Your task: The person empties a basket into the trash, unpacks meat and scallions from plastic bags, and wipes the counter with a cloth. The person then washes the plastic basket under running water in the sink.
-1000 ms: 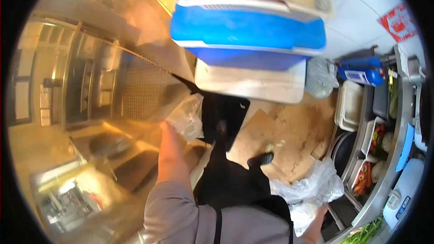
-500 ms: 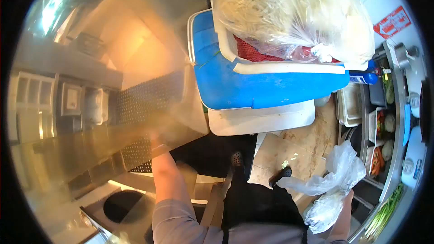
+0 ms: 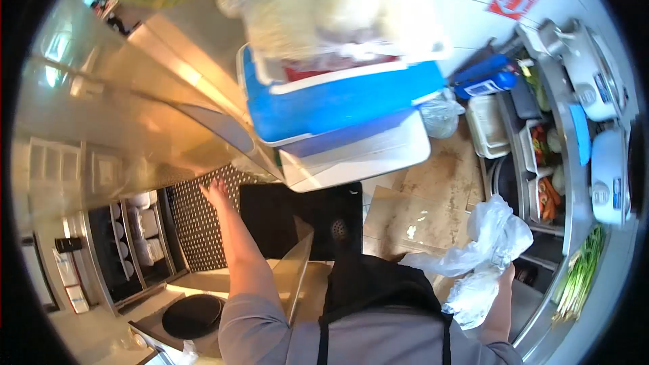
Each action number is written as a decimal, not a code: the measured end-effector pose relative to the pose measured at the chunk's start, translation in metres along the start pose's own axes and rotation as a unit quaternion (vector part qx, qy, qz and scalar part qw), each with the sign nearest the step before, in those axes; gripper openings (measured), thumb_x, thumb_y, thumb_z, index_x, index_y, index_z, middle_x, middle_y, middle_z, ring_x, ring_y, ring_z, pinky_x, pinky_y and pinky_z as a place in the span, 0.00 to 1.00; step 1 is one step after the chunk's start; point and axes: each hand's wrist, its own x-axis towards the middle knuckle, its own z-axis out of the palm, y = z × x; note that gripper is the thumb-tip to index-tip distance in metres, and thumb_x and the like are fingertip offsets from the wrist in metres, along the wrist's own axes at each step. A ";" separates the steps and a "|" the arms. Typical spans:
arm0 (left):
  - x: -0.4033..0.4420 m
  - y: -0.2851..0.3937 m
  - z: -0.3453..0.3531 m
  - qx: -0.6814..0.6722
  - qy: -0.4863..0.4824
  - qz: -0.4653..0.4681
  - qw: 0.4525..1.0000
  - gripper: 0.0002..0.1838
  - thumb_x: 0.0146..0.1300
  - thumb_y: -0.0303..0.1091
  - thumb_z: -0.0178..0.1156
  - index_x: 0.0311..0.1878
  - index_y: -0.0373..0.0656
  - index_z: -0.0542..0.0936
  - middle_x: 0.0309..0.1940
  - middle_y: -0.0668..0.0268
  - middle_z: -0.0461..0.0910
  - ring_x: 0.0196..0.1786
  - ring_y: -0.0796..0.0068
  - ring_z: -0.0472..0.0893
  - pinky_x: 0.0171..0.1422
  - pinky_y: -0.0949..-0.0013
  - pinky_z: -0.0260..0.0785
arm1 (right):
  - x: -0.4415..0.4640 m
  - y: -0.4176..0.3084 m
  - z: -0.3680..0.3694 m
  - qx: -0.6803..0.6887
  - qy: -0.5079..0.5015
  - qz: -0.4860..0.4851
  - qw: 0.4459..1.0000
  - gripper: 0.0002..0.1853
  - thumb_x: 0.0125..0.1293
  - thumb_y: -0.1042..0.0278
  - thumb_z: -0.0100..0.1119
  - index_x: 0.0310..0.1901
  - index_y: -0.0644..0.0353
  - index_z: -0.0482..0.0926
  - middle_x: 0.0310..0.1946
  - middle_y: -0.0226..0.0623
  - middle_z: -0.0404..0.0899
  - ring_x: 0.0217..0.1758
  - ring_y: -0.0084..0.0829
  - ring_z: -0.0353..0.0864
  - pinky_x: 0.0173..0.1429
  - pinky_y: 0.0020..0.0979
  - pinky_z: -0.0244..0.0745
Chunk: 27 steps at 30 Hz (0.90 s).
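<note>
My left hand [image 3: 216, 192] is stretched forward with its fingers spread and nothing in them. It is close to a yellowish see-through plastic sheet [image 3: 128, 142], which hangs across the left side, and above a dark mat with light dots [image 3: 196, 223]. My right hand [image 3: 506, 277], low on the right, is closed on a white plastic bag [image 3: 476, 294]. The bag bulges below the hand and its crumpled top flares upward; its contents are hard to make out.
Ahead stands a blue and white cooler box [image 3: 345, 111] with bags of pale food [image 3: 345, 10] on top. At right, a metal shelf unit [image 3: 571, 182] holds vegetable trays; spring onions [image 3: 581, 274] lie on it. A black floor mat [image 3: 291, 213] is near my feet.
My view has turned and the cooler now sits further left. The plastic sheet has shifted, and my left hand, blurred behind it before, shows plainly. My right hand still holds the bag.
</note>
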 end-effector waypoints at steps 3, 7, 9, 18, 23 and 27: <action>-0.022 -0.097 -0.065 0.092 0.033 -0.141 0.985 0.03 0.56 0.28 0.43 0.27 0.46 0.66 0.16 0.66 0.62 0.14 0.75 0.62 0.15 0.74 0.60 | -0.006 0.005 -0.045 -0.185 0.087 -0.061 0.977 0.22 0.51 0.82 0.49 0.51 0.70 0.71 0.44 0.40 0.76 0.47 0.30 0.74 0.51 0.31 0.68; -0.201 -0.185 -0.017 0.391 -0.109 -0.364 0.838 0.15 0.56 0.33 0.42 0.14 0.48 0.58 0.10 0.68 0.58 0.10 0.74 0.60 0.12 0.72 0.46 | -0.054 0.008 -0.094 -0.477 0.199 -0.062 0.854 0.25 0.45 0.76 0.53 0.50 0.69 0.71 0.46 0.54 0.73 0.53 0.42 0.71 0.56 0.34 0.66; -0.291 -0.230 0.008 0.545 -0.211 -0.346 0.734 0.09 0.58 0.35 0.42 0.23 0.48 0.65 0.14 0.66 0.62 0.13 0.70 0.61 0.15 0.67 0.51 | -0.086 0.031 -0.140 -0.494 0.236 -0.073 0.833 0.25 0.43 0.74 0.53 0.49 0.69 0.72 0.47 0.57 0.72 0.55 0.47 0.69 0.59 0.37 0.63; -0.695 -0.403 0.059 0.505 -0.786 -0.220 0.282 0.07 0.55 0.33 0.55 0.36 0.43 0.74 0.24 0.65 0.74 0.21 0.76 0.72 0.22 0.73 0.64 | -0.300 0.166 -0.257 -0.365 0.407 0.013 0.837 0.23 0.40 0.74 0.53 0.44 0.58 0.77 0.35 0.50 0.78 0.42 0.46 0.76 0.49 0.40 0.70; -0.845 -0.368 0.041 0.550 -0.825 -0.123 0.027 0.10 0.59 0.26 0.49 0.44 0.47 0.74 0.28 0.68 0.76 0.26 0.80 0.74 0.25 0.77 0.65 | -0.437 0.267 -0.209 -0.318 0.482 0.222 0.786 0.25 0.39 0.71 0.55 0.46 0.52 0.77 0.35 0.47 0.78 0.43 0.44 0.76 0.49 0.39 0.70; -0.885 -0.404 0.020 0.564 -0.794 -0.033 -0.225 0.08 0.61 0.33 0.49 0.43 0.47 0.73 0.27 0.69 0.76 0.24 0.80 0.73 0.24 0.76 0.65 | -0.526 0.338 -0.115 -0.152 0.651 0.352 0.655 0.26 0.41 0.73 0.53 0.48 0.50 0.76 0.39 0.46 0.77 0.45 0.44 0.75 0.51 0.39 0.70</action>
